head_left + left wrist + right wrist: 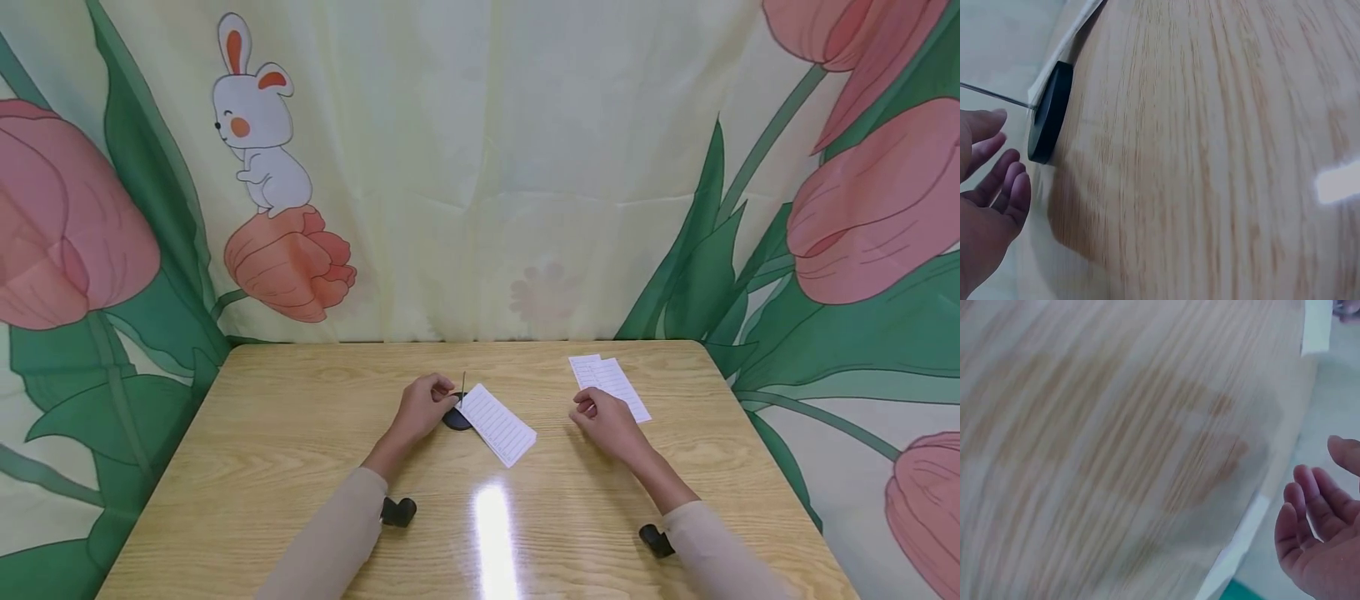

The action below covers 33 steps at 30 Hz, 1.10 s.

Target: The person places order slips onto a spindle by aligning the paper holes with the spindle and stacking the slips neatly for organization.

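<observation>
A bill spike with a round black base (456, 419) and a thin upright rod (463, 383) stands on the table. Lined white paper slips (497, 423) lie over its base, their upper corner at the rod. My left hand (424, 408) is beside the base; in the left wrist view its fingers (1013, 187) are loosely bent, with nothing between them, and the thumb is close to the rod. To the right, my right hand (609, 425) hovers near two more lined slips (618, 387), covering part of them. Its relaxed fingers (1310, 500) hold nothing.
The wooden table (315, 417) ends at a patterned curtain (480, 167) with tulips and a rabbit. Black wrist cameras (399, 512) sit under both sleeves. A bright light reflection lies across the table's front middle.
</observation>
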Available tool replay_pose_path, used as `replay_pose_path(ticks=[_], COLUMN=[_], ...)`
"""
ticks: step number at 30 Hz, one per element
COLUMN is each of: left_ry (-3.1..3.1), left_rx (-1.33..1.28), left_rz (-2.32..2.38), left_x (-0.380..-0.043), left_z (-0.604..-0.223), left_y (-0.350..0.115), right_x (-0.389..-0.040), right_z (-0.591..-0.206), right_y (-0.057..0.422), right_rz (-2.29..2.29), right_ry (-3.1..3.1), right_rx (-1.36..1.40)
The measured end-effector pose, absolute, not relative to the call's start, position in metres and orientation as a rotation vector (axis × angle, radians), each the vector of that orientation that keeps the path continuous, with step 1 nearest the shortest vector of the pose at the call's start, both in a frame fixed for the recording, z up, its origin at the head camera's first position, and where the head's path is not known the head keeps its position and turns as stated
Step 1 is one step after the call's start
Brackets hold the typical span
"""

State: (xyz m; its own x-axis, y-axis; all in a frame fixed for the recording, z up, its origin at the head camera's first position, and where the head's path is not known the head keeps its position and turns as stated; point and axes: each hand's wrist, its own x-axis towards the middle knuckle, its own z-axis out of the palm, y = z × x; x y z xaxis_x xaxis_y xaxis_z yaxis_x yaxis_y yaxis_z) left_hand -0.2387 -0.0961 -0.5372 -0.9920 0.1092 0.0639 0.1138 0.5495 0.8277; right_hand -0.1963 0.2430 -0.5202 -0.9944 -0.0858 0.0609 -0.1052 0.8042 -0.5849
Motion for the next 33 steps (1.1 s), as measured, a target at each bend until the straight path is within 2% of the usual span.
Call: replay_pose_path(ticks=[9, 19, 33], left_ry=[-2.829, -2.899, -2.919], left_rx=[-0.197, -0.310, -0.406], left_rz=[-1.486, -1.461, -1.359], left_x=[-0.233, -0.228, -0.229], left_z=[-0.535, -0.537, -0.544], left_y=[-0.099, -0.106, -0.108], right_x=[-0.199, -0.200, -0.200], right_z=[-0.520, -0.525, -0.528], right_y=[0.281, 0.305, 0.325], right_rz=[0.889, 0.807, 0.771], right_ry=[-2.948, -3.045, -3.100], right_rx=[0.005, -0.176, -0.252])
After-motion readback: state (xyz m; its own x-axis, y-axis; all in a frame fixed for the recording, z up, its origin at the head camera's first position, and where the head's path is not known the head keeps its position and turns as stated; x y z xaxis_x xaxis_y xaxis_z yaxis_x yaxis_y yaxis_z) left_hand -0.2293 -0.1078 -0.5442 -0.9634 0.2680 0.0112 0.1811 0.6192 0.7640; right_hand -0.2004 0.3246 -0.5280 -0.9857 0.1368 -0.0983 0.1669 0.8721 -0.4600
